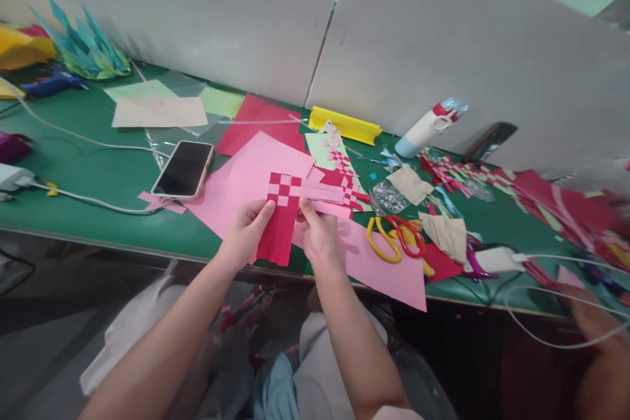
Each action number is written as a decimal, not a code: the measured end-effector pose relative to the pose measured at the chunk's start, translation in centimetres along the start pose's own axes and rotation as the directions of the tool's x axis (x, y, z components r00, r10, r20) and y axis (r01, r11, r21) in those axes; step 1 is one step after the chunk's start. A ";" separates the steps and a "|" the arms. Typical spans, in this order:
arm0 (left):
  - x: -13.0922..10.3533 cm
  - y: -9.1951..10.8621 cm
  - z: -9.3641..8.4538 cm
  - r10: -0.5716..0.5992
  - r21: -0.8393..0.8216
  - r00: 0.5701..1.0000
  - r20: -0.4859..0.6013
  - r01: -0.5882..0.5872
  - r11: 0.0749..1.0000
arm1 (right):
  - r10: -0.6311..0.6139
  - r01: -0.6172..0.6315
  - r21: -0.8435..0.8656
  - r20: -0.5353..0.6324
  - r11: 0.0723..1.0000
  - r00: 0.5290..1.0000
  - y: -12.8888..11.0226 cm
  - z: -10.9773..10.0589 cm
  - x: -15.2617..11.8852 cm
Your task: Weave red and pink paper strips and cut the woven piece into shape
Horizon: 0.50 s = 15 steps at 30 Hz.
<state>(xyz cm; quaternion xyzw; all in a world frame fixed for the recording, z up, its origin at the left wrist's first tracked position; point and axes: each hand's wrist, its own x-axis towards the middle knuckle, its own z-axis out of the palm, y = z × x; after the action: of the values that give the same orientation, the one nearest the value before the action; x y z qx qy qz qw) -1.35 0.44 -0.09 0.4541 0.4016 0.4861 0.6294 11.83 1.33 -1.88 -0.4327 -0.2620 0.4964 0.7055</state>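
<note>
Between my two hands is a piece of woven paper, checkered red and pink at its top left. Its red strips hang down and its pink strips run to the right. My left hand pinches its left edge with thumb and fingers. On the other side, my right hand grips it where the pink strips leave the weave. Large pink sheets lie beneath and behind the weave. To the right are scissors with yellow handles and others with red handles.
A phone lies left of the pink sheets, near white cables. Behind are a yellow folded strip, a bottle and checkered woven pieces. A small bag holds shiny bits. Another person's hand is at far right.
</note>
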 end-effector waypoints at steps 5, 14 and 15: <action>0.0 -0.1 -0.2 -0.048 -0.038 0.999 0.017 0.049 0.998 | 0.013 -0.013 -0.021 0.016 1.000 1.000 0.0 0.0 -0.1; 0.1 -0.1 -0.1 0.015 -0.021 1.000 -0.007 -0.015 1.000 | 0.109 -0.105 -0.048 0.091 0.993 0.990 -0.6 0.0 -0.1; 0.1 -0.1 -0.1 0.018 -0.015 1.000 -0.004 -0.018 1.000 | 0.113 -0.108 -0.059 0.090 0.992 0.990 -0.6 0.0 -0.1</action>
<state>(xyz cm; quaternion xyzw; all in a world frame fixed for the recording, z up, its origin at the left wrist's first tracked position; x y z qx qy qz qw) -1.39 0.53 -0.21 0.4520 0.3951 0.4955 0.6278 12.12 1.10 -1.35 -0.4418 -0.2833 0.5472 0.6520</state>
